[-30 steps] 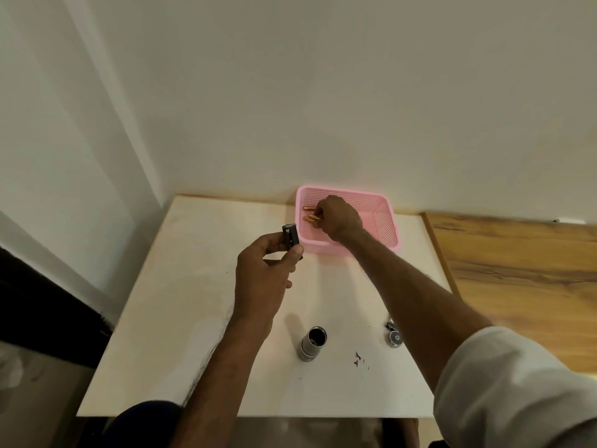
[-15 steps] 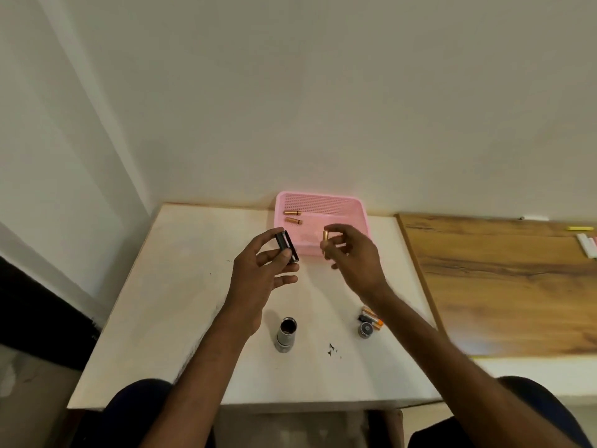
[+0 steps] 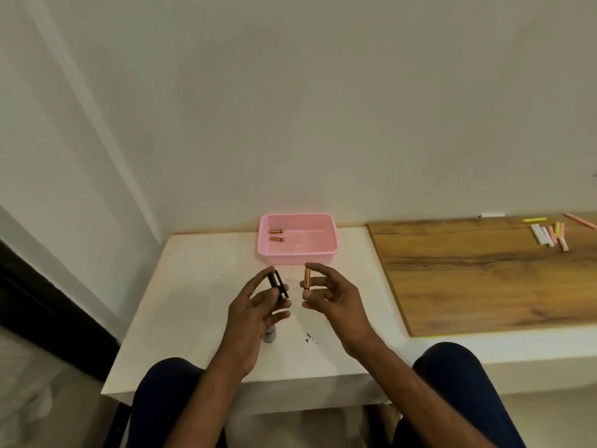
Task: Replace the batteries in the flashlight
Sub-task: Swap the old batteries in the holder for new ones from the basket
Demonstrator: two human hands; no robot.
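Both hands have drawn back from the pink basket (image 3: 326,256) toward the body.
Left hand (image 3: 250,313) pinches the black battery holder (image 3: 277,285) between thumb and fingertips; just beside it, right hand (image 3: 334,299) pinches a copper battery (image 3: 307,278) upright. Beyond, two batteries (image 3: 276,235) lie in the basket.

Black plastic battery holder (image 3: 277,285) tilted, held; copper cylindrical battery (image 3: 307,278) upright at its three o'clock; silver metal flashlight body (image 3: 270,336) at six.

White rectangular table (image 3: 193,286): pink perforated plastic basket (image 3: 298,255) at far edge; silver cylindrical flashlight body (image 3: 269,336) upright near front; small dark specks (image 3: 309,338).
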